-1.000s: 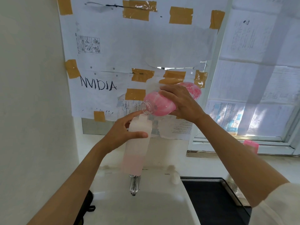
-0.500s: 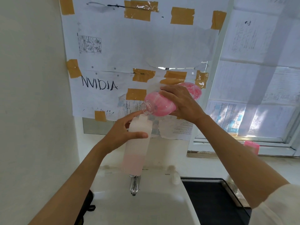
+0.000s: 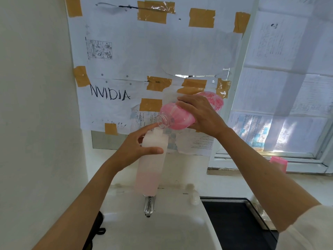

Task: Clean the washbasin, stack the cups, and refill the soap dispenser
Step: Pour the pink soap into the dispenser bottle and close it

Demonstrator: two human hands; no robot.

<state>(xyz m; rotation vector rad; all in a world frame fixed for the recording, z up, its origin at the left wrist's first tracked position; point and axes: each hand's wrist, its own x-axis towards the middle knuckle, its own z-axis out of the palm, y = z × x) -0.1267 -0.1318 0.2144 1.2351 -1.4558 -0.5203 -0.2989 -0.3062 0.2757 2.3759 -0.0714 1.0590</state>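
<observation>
White papers (image 3: 155, 51) held by tan tape (image 3: 155, 12) cover the wall, 1 marked "NVIDIA". More sheets (image 3: 281, 73) cover the window. A black mat (image 3: 232, 219) lies lower right.

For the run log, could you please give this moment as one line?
step: refill soap | left hand: holds dispenser upright over basin | right hand: tips pink bottle, mouth at dispenser top

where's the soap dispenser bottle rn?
Head view, centre: the soap dispenser bottle is held upright in the left hand above the tap, its mouth just under the tilted pink refill bottle.
</observation>
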